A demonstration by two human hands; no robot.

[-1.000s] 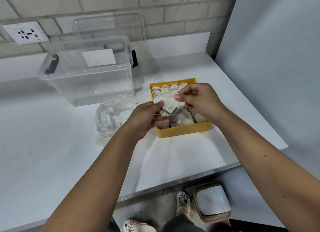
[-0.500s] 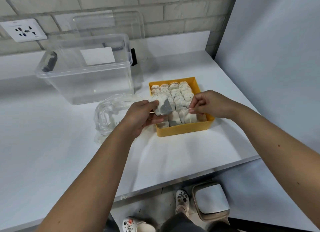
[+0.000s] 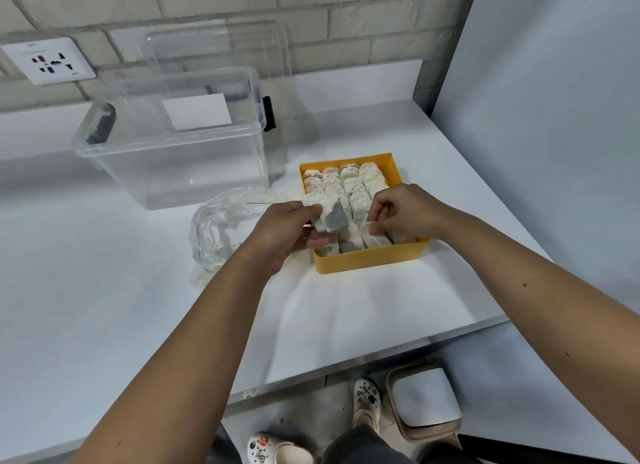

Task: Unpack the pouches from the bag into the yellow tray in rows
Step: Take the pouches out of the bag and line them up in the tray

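Left hand [image 3: 287,231] grips a small stack of pouches [image 3: 329,214] at the left rim of the yellow tray [image 3: 367,261], fingers and thumb curled round it. The right hand [image 3: 401,210] pinches a single pouch [image 3: 374,238] low in the near right part of the tray. A second ago I saw both hands sharing one bundle above the tray. Now they have parted, and the right has dropped down with its one pouch. I judge that pouch is being seated at the near end of a row, with the left hand's stack to follow. Four packed rows run to the tray's far wall. Left of the tray the clear bag [image 3: 221,228] lies crumpled on the white table [image 3: 104,273]; I cannot tell whether any pouches remain inside. Beyond stands a clear box [image 3: 173,158], its lid [image 3: 221,47] propped against the brick wall [image 3: 346,23].
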